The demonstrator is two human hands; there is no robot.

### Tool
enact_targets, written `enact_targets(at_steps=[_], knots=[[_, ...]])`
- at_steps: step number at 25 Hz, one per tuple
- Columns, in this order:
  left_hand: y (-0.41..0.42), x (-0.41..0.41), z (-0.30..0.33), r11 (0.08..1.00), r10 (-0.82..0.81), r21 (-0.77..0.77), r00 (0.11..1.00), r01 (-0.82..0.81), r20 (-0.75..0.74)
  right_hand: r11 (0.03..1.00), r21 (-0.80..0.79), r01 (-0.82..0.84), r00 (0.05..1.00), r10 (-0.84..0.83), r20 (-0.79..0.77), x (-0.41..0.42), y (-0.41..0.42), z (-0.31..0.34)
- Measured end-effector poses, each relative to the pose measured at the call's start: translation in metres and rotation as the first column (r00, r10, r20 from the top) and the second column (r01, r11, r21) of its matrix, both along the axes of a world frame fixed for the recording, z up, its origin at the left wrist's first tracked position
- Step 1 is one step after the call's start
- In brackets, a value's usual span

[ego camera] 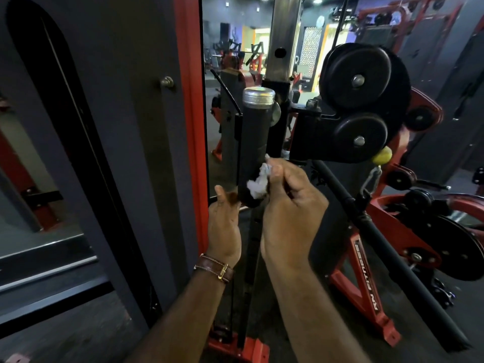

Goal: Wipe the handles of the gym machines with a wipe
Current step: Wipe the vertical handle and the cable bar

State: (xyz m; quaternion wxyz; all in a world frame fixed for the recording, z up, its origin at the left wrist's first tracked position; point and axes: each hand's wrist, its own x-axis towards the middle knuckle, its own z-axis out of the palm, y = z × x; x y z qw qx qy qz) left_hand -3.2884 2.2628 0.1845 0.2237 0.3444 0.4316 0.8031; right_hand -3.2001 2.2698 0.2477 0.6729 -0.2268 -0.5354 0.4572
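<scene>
1. Head view, the only one: handle (pixel 253 142), a black padded cylinder with a silver cap, stands nearly upright on the cable machine, its long axis running up and away from both hands.

2. Right hand (pixel 290 205) has its fingers curled round a crumpled white wipe (pixel 258 183) and presses it against the lower part of the grip, on the side facing that hand. The wipe touches the padding just above the handle's bottom end.

3. Left hand (pixel 225 226) sits below and to the other side of the handle, thumb raised against the lower end. Its fingers are hidden behind the cylinder, so I cannot tell whether they wrap it or only steady it. A brown watch strap (pixel 214 269) shows on that wrist.

4. Relation that matters: nearly the whole length of the grip lies above the wipe, toward the silver cap. The right hand is the nearer, working one, so the likely stroke runs upward along the axis, with the left hand bracing the base.

5. Beyond the right hand, a long black bar (pixel 379 237) slants down from the pulley wheels (pixel 358 100); it hangs near that forearm and could be brushed on a wide stroke.
</scene>
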Motion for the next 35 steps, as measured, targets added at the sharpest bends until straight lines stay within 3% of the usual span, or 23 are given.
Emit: enact_targets(at_steps=[3, 5, 7, 9, 12, 14, 17, 20, 24, 27, 31, 35], knots=[[-0.001, 0.001, 0.007, 0.998, -0.061, 0.009, 0.998, 0.061, 0.012, 0.998, -0.054, 0.01, 0.992, -0.003, 0.123, 0.002, -0.004, -0.024], [-0.002, 0.002, 0.01, 0.996, -0.089, -0.006, 0.996, 0.089, 0.005, 0.974, -0.2, -0.107, 0.987, 0.129, 0.098, 0.004, -0.009, -0.033], [-0.002, 0.002, 0.01, 0.996, -0.093, -0.011, 0.995, 0.094, 0.044, 0.949, -0.229, -0.216, 0.973, 0.229, 0.03, 0.006, -0.009, -0.016], [-0.001, 0.003, 0.014, 0.996, -0.09, -0.004, 0.995, 0.09, 0.053, 0.965, -0.158, -0.21, 0.976, 0.217, 0.023, 0.006, -0.002, 0.014], [0.001, 0.005, 0.014, 0.995, -0.095, -0.012, 0.995, 0.095, -0.013, 1.0, 0.001, 0.016, 0.978, -0.016, 0.208, 0.001, 0.004, 0.027], [0.003, 0.003, 0.01, 0.997, -0.074, -0.009, 0.997, 0.074, 0.037, 0.988, 0.111, 0.107, 0.953, -0.134, 0.274, 0.001, -0.007, 0.003], [0.006, 0.0, 0.004, 0.996, -0.034, -0.075, 0.998, 0.039, 0.061, 0.978, 0.158, 0.134, 0.964, -0.166, 0.206, 0.001, -0.017, -0.019], [0.004, -0.001, 0.007, 0.993, -0.011, -0.115, 1.0, 0.014, 0.03, 0.955, 0.227, 0.188, 0.967, -0.221, 0.128, -0.008, 0.004, 0.007], [0.005, -0.006, 0.002, 0.984, 0.039, -0.176, 0.999, -0.039, -0.005, 0.831, 0.508, 0.226, 0.915, -0.36, 0.18, -0.002, 0.013, -0.019], [0.009, -0.007, -0.002, 0.975, 0.078, -0.211, 0.997, -0.074, 0.01, 0.794, 0.566, 0.222, 0.89, -0.402, 0.215, 0.005, 0.012, -0.047], [-0.002, 0.009, 0.017, 0.991, 0.033, -0.127, 0.998, -0.04, -0.058, 0.676, 0.703, 0.221, 0.891, -0.434, 0.137, 0.009, 0.022, -0.017], [-0.004, 0.016, 0.02, 0.994, 0.049, -0.099, 0.994, -0.039, 0.098, 0.553, 0.821, 0.142, 0.835, -0.512, 0.201, 0.005, 0.015, -0.036]])
